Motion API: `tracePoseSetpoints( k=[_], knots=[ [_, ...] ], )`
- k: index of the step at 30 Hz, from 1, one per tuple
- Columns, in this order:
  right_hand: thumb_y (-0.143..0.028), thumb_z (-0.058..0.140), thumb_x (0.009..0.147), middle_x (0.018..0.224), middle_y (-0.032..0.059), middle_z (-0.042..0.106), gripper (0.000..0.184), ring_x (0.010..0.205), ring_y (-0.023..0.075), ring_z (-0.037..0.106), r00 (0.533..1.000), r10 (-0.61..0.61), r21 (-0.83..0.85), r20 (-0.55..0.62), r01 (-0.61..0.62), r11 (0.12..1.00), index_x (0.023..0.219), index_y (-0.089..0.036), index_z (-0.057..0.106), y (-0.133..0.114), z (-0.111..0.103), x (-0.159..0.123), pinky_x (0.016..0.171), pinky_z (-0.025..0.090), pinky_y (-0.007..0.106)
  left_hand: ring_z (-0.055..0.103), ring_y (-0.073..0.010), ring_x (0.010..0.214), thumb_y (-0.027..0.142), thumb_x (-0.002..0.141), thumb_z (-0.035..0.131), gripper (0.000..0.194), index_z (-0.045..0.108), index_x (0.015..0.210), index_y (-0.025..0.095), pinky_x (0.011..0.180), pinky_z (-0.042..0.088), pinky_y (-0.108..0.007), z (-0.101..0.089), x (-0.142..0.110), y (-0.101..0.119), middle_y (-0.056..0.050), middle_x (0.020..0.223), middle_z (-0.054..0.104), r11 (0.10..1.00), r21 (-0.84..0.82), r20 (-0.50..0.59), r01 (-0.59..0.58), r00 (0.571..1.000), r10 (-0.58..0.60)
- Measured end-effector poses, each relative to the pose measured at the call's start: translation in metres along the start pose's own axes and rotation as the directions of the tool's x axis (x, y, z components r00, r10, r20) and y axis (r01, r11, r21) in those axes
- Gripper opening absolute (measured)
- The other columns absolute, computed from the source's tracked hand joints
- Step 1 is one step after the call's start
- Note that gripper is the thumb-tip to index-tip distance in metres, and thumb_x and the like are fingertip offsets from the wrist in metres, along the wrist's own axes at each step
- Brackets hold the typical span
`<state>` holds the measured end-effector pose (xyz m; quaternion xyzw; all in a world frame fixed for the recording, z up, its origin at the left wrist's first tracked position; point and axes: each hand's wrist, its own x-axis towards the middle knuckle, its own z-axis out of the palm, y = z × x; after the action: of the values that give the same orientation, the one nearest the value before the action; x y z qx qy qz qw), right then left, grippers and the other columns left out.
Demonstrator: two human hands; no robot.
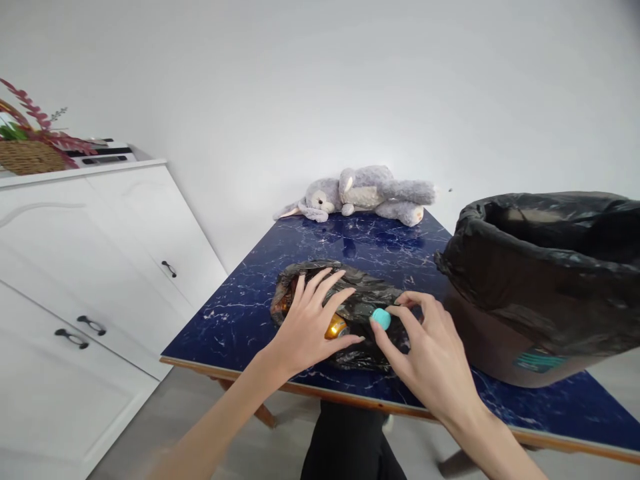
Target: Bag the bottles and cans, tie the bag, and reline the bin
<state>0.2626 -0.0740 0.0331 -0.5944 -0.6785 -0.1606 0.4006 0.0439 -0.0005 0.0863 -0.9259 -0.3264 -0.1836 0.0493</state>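
Note:
A crumpled black plastic bag (357, 303) lies on the blue marbled table (240, 313) near its front edge. My left hand (313, 320) rests on the bag with fingers spread, covering a gold can (336, 327) that pokes out of it. My right hand (425, 353) pinches a small turquoise object (381, 318) between thumb and fingers at the bag's right side.
A brown bin lined with a black bag (540, 273) stands on the table's right. A grey plush toy (365, 193) lies at the far edge by the wall. White cabinets (100, 267) stand left, with a wicker basket of flowers (30, 150) on top.

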Motion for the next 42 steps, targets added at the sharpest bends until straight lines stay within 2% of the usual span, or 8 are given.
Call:
tracePoseSetpoints(
  k=[3,10,17,21,26,29,35,42],
  knots=[
    [-0.044,0.054,0.107,0.122,0.0192,0.060,0.030,0.108,0.0331,0.062,0.998,-0.022,0.033,-0.063,0.024,0.999,0.111,-0.017,0.067,-0.016,-0.024,0.004,0.086,0.052,0.048,0.031,-0.0445,0.160,0.072,0.089,0.072,0.090,0.047,0.159,0.022,0.129,0.011,-0.077,0.006,0.002,0.007,-0.019,0.170,0.041,1.000,-0.027,-0.025,0.013,1.000,-0.014],
    [-0.035,0.058,0.107,0.128,0.0148,0.066,0.025,0.119,0.0306,0.064,0.997,-0.052,0.389,-0.063,0.073,0.918,0.130,-0.025,0.062,-0.034,-0.048,0.000,0.095,0.056,0.045,0.051,-0.0343,0.151,0.042,0.094,0.071,0.061,0.051,0.148,0.024,0.135,0.001,-0.067,0.004,-0.004,0.018,-0.011,0.153,0.064,0.953,-0.303,-0.177,0.009,0.982,-0.065],
    [-0.018,0.040,0.110,0.131,0.0105,0.073,0.032,0.121,0.0232,0.070,0.949,-0.136,0.486,0.286,-0.021,0.874,0.133,-0.021,0.063,-0.019,0.008,-0.006,0.104,0.058,0.039,0.060,-0.0314,0.142,0.039,0.097,0.069,0.045,0.059,0.140,0.028,0.117,0.053,-0.049,-0.049,-0.025,0.020,-0.009,0.150,0.066,0.825,-0.555,-0.212,0.103,0.942,-0.260],
    [-0.010,0.038,0.104,0.144,0.0159,0.067,0.047,0.135,0.0272,0.064,0.928,-0.209,0.338,0.308,0.098,0.936,0.147,-0.016,0.056,-0.018,0.037,0.007,0.113,0.053,0.044,0.055,-0.0337,0.147,0.051,0.100,0.068,0.046,0.059,0.141,0.034,0.117,0.052,-0.053,-0.064,-0.036,0.013,-0.006,0.149,0.067,0.788,-0.608,-0.223,0.097,0.931,-0.288],
    [-0.016,0.045,0.104,0.137,0.0235,0.069,0.041,0.132,0.0352,0.064,0.942,-0.079,0.034,0.327,0.072,0.997,0.142,-0.009,0.060,-0.022,0.049,0.026,0.113,0.048,0.050,0.053,-0.0383,0.149,0.069,0.093,0.069,0.060,0.059,0.144,0.038,0.122,0.048,-0.062,-0.081,-0.053,0.004,-0.007,0.155,0.062,0.715,-0.697,-0.231,0.065,0.923,-0.309],
    [-0.021,0.048,0.106,0.126,0.0271,0.072,0.035,0.119,0.0391,0.069,0.911,0.017,-0.138,0.411,0.044,0.990,0.130,-0.006,0.068,-0.016,0.048,0.030,0.105,0.050,0.051,0.058,-0.0392,0.144,0.075,0.087,0.072,0.063,0.063,0.138,0.039,0.120,0.049,-0.065,-0.098,-0.064,-0.006,-0.004,0.148,0.067,0.637,-0.769,-0.317,0.052,0.834,-0.451],
    [-0.023,0.058,0.104,0.119,0.0232,0.077,0.036,0.112,0.0374,0.073,0.859,0.115,-0.260,0.499,0.022,0.965,0.135,-0.008,0.067,0.004,0.042,0.030,0.097,0.052,0.047,0.067,-0.0351,0.133,0.044,0.076,0.091,0.060,0.067,0.128,0.028,0.119,0.050,-0.057,-0.104,-0.068,-0.063,-0.007,0.134,0.073,0.591,-0.793,-0.467,0.148,0.477,-0.745],
    [-0.031,0.055,0.108,0.094,0.0196,0.080,0.032,0.087,0.0323,0.079,0.832,0.158,-0.241,0.532,-0.030,0.970,0.092,-0.014,0.077,0.003,0.025,0.032,0.075,0.054,0.037,0.071,-0.0302,0.121,0.040,0.066,0.096,0.064,0.071,0.121,0.018,0.110,0.055,-0.046,-0.049,-0.059,-0.151,-0.011,0.127,0.075,0.466,-0.806,-0.309,0.366,0.410,-0.858]
  ],
)
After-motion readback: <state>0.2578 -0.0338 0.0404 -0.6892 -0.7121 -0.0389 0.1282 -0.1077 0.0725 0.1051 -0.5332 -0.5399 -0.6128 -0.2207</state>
